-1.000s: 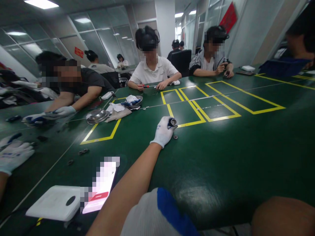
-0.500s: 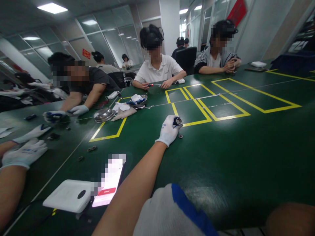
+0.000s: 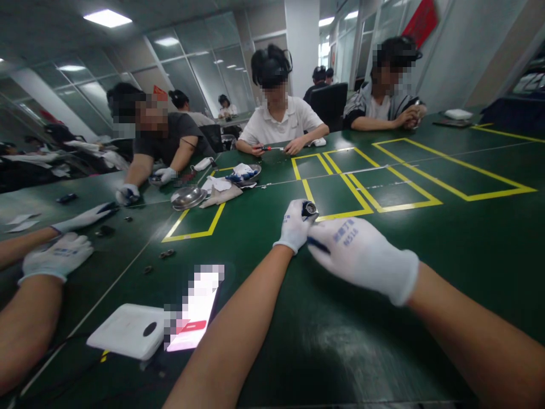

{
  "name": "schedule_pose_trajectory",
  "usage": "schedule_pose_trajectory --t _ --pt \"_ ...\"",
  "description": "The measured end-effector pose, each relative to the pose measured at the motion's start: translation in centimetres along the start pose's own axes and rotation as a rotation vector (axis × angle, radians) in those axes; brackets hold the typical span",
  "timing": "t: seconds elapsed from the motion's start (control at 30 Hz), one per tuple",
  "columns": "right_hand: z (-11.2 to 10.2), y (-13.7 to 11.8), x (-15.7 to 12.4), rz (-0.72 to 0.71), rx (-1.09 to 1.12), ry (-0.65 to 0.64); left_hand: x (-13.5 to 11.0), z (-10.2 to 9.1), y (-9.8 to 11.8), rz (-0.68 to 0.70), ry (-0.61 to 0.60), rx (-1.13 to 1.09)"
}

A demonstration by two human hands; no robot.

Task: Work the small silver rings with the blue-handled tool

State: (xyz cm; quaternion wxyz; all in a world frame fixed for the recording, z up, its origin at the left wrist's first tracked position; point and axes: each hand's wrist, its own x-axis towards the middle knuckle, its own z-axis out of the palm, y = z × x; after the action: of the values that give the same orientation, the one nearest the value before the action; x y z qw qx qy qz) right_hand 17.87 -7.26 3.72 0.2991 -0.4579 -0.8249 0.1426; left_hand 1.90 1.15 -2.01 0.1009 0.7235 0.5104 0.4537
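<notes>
My left hand (image 3: 293,226), in a white glove with dark-coated fingers, is wrapped round a short dark cylinder (image 3: 309,208) whose round metal end faces up toward me. My right hand (image 3: 353,250), gloved the same way, reaches in from the right. Its thumb and fingers come together just below the cylinder, beside my left hand. Whether its fingertips hold a small part is hidden behind the glove.
Left of my forearm lie a lit phone (image 3: 193,312) and a white power bank (image 3: 128,330). Small metal parts (image 3: 167,254), a steel bowl (image 3: 188,197) and cloths (image 3: 221,193) lie farther off. A neighbour's gloved hand (image 3: 57,254) rests at left; co-workers sit opposite.
My right hand has moved from the near edge up to beside my left hand, now covering the spot where a small round metal part lay. The left hand still holds the cylinder.
</notes>
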Motion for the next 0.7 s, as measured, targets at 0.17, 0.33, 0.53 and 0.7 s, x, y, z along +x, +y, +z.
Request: schedule_pose_trajectory --t 0.17,0.33,0.53,0.7 --pt "1.2 4.2 1.4 0.097 -0.154 0.114 0.0 -0.2 -0.3 -0.037 0.102 0.014" --pt "2.9 5.8 1.5 0.108 0.191 0.193 -0.3 -0.4 0.9 0.010 0.058 -0.035" --pt "2.7 4.9 1.7 0.164 0.340 0.210 -0.9 0.5 3.1 0.141 -0.040 -0.006" --pt "2.4 5.7 1.6 0.276 0.331 0.233 -0.4 0.3 4.3 0.089 -0.110 0.061"
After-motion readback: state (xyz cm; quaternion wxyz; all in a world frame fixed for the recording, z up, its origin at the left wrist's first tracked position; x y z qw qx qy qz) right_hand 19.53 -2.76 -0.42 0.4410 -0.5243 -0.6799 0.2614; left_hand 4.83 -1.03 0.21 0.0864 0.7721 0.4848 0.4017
